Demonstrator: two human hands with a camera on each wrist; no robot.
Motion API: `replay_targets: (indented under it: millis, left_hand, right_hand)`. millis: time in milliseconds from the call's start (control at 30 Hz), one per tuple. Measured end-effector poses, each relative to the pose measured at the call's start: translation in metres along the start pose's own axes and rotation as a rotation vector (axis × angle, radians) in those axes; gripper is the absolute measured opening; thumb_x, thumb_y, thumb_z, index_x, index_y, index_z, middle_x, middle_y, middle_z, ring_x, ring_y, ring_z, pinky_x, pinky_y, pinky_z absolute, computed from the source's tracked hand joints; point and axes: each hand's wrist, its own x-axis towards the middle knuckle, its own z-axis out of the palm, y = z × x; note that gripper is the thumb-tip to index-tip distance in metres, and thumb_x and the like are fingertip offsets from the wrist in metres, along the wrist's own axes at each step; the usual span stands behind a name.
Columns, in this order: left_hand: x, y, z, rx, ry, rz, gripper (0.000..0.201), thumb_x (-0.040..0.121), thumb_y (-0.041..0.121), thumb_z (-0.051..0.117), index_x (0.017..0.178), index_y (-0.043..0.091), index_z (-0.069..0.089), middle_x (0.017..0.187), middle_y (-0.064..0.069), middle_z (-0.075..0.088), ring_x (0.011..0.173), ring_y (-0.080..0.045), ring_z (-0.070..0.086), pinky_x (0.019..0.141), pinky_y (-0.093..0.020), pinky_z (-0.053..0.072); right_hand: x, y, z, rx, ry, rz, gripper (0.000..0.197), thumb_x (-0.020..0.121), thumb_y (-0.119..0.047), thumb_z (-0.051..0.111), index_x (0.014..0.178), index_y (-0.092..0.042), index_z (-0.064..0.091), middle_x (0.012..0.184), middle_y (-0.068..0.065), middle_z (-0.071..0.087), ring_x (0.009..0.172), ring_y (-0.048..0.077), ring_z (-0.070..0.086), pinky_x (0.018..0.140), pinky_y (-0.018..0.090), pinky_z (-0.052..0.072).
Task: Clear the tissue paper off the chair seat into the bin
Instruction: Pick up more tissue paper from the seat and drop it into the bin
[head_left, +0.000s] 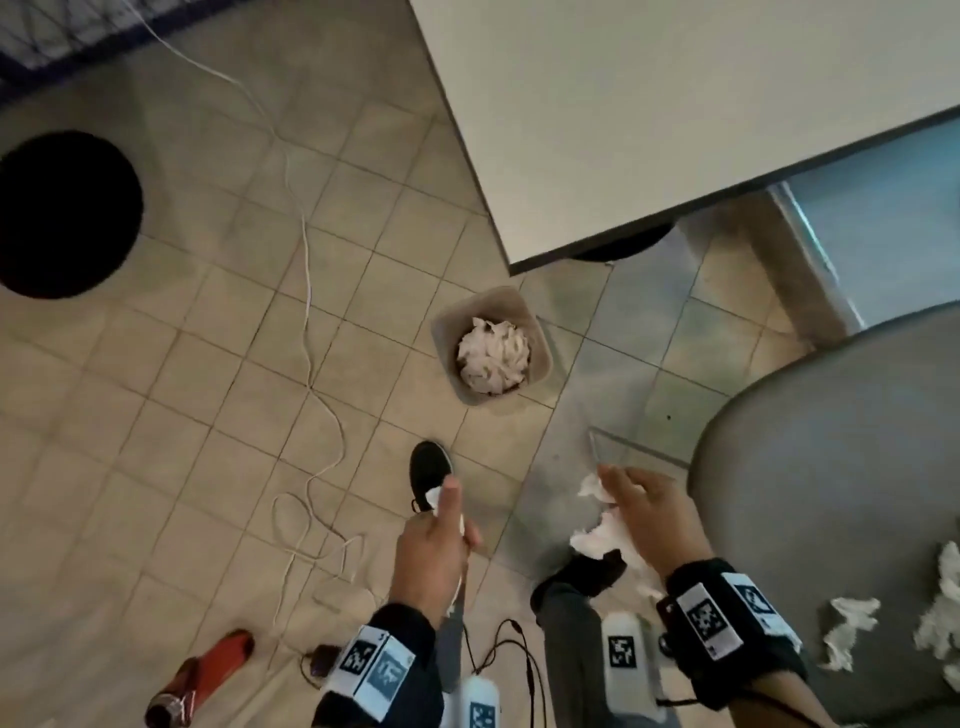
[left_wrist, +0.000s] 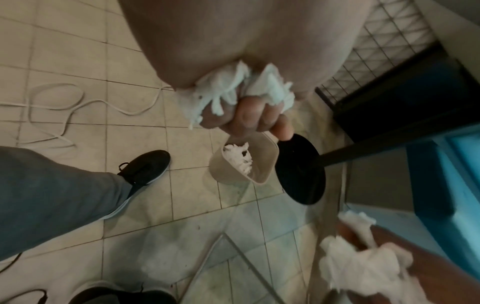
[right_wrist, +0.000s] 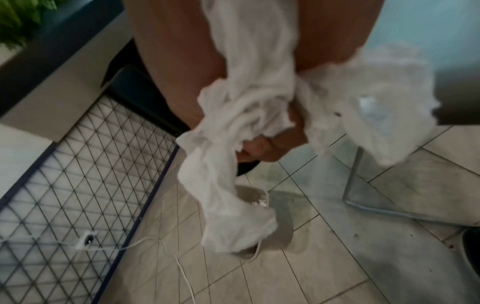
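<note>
A small beige bin (head_left: 447, 332) stands on the tiled floor below the table corner, heaped with crumpled white tissue (head_left: 493, 353). My left hand (head_left: 441, 525) hangs short of it and grips a wad of tissue (left_wrist: 228, 90) in curled fingers. My right hand (head_left: 639, 514) is beside the grey chair seat (head_left: 831, 467) and clutches a long, ragged bunch of tissue (right_wrist: 241, 131) that trails down. More torn tissue pieces (head_left: 847, 629) lie on the seat at the lower right. The bin (left_wrist: 262, 164) also shows just beyond my left fingers.
A white table (head_left: 649, 119) overhangs the bin from the upper right, on a black round base (left_wrist: 301, 170). A white cable (head_left: 306, 291) snakes across the tiles. My black shoes (head_left: 428, 467) stand near the bin. A red bottle (head_left: 208, 670) lies at lower left; a black round object (head_left: 62, 213) sits at far left.
</note>
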Motion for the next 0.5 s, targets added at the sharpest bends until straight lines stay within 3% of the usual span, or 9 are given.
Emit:
replay_targets:
  millis: [67, 167, 233, 333, 433, 500]
  left_hand:
    - [0.026, -0.005, -0.028, -0.065, 0.051, -0.041, 0.052, 0.1, 0.047, 0.045, 0.066, 0.013, 0.065, 0.045, 0.008, 0.051, 0.042, -0.009, 0.047, 0.059, -0.029, 0.037]
    - [0.061, -0.006, -0.071, -0.127, 0.06, -0.056, 0.023, 0.097, 0.035, 0.051, 0.091, 0.021, 0.068, 0.068, -0.002, 0.059, 0.061, -0.019, 0.053, 0.064, -0.031, 0.041]
    - [0.083, -0.001, -0.097, -0.099, 0.061, -0.006, 0.015, 0.1, 0.029, 0.049, 0.103, 0.026, 0.063, 0.08, -0.004, 0.063, 0.068, -0.019, 0.054, 0.064, -0.031, 0.041]
    - [0.111, 0.012, -0.127, -0.048, 0.031, 0.057, 0.012, 0.099, 0.024, 0.054, 0.106, 0.023, 0.063, 0.095, 0.0, 0.066, 0.082, -0.019, 0.059, 0.073, -0.03, 0.044]
    - [0.141, 0.023, -0.137, -0.035, -0.067, 0.031, 0.013, 0.094, 0.01, 0.057, 0.104, 0.015, 0.064, 0.093, 0.008, 0.06, 0.082, -0.006, 0.056, 0.064, -0.018, 0.041]
    - [0.167, 0.03, -0.129, 0.012, -0.114, 0.029, 0.023, 0.089, -0.001, 0.054, 0.105, 0.011, 0.064, 0.091, 0.008, 0.052, 0.081, -0.011, 0.056, 0.061, -0.017, 0.042]
  right_hand:
    - [0.008, -0.02, 0.021, -0.036, -0.079, -0.037, 0.012, 0.094, -0.03, 0.06, 0.09, -0.03, 0.072, 0.09, -0.006, 0.07, 0.088, 0.016, 0.064, 0.069, 0.02, 0.046]
    - [0.017, -0.056, 0.055, -0.104, -0.198, -0.054, 0.023, 0.097, -0.017, 0.057, 0.116, -0.023, 0.069, 0.105, -0.004, 0.064, 0.098, 0.014, 0.06, 0.064, 0.001, 0.041]
    - [0.026, -0.08, 0.078, -0.113, -0.234, -0.016, 0.023, 0.097, -0.015, 0.056, 0.113, -0.02, 0.072, 0.103, -0.001, 0.067, 0.089, 0.008, 0.063, 0.06, -0.001, 0.04]
    - [0.045, -0.103, 0.111, -0.082, -0.251, 0.094, 0.017, 0.095, -0.021, 0.058, 0.094, -0.024, 0.075, 0.084, 0.0, 0.073, 0.077, 0.009, 0.069, 0.065, 0.015, 0.05]
    - [0.072, -0.119, 0.141, -0.056, -0.206, 0.163, 0.016, 0.09, -0.027, 0.063, 0.079, -0.021, 0.072, 0.073, -0.003, 0.07, 0.064, 0.009, 0.066, 0.061, 0.018, 0.05]
    - [0.094, -0.124, 0.154, -0.045, -0.184, 0.153, 0.014, 0.085, -0.027, 0.065, 0.074, -0.02, 0.07, 0.075, -0.001, 0.066, 0.071, 0.018, 0.062, 0.07, 0.025, 0.052]
